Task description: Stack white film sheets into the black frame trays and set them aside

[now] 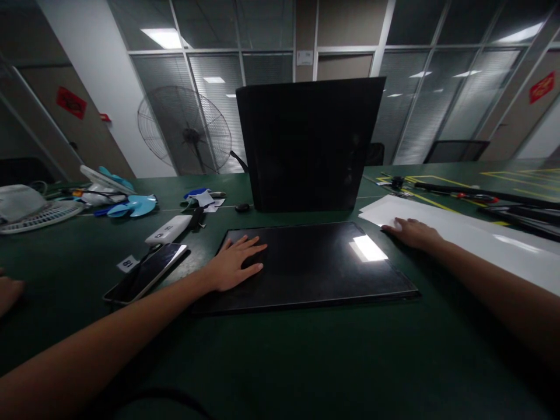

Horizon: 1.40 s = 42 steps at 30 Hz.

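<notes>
A dark glossy flat panel (301, 274), like a bare display screen, lies on the green tabletop in front of me. A ceiling light reflects off its right side. My left hand (234, 265) rests palm down on the panel's left part, fingers spread. To the right, thin white sheets (472, 239) lie partly over one another. My right hand (413, 233) lies on their near left edge, thumb apart from the slightly bent fingers. The undersides of both hands are hidden.
Behind the panel stands a large black box-like object (310, 146). At left lie a phone (146, 273), a white box (168, 230) and fan parts with blue blades (135, 206). Dark bars and tools (476, 198) lie at far right. Another person's hand (9, 291) shows at the left edge.
</notes>
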Available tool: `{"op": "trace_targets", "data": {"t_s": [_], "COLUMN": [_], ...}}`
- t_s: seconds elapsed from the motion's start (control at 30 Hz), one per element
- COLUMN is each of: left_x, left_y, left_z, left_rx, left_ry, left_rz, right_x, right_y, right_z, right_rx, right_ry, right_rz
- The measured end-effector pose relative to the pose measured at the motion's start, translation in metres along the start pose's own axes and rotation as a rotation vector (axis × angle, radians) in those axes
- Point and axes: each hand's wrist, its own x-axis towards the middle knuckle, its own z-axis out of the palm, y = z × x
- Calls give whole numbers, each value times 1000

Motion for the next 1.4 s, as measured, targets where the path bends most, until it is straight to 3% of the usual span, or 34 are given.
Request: {"op": "trace_targets", "data": {"t_s": [0.37,0.63,0.77,1.0,1.1,1.2,1.3,1.4], "left_x": [0,-1,-1,0,1,1,1,2], "left_y": [-3,-1,-1,-6,-8,-7,-6,-7], "left_z": [2,1,0,3,5,4,4,6], "left_rx": [-11,-11,-24,-26,-33,-26,-19,-14], "left_ry": [4,4,2,12,17,15,19,38], "left_rz": [15,4,5,4,2,5,6,10], "right_x": [-8,-30,-45,-95,-121,-141,-162,-187], "right_y": [-19,-29,-27,-38,-51,-74,-114,-158], "right_z": [-5,-21,-44,-116,-136,-135,-113,-81], "right_rx": [-14,-20,-20,76,158,100,8,96], "right_ry": [19,110,331,839,1011,1055,979,562], "right_rz": [-33,-68,-62,-40,-191,-426,-736,-970]}}
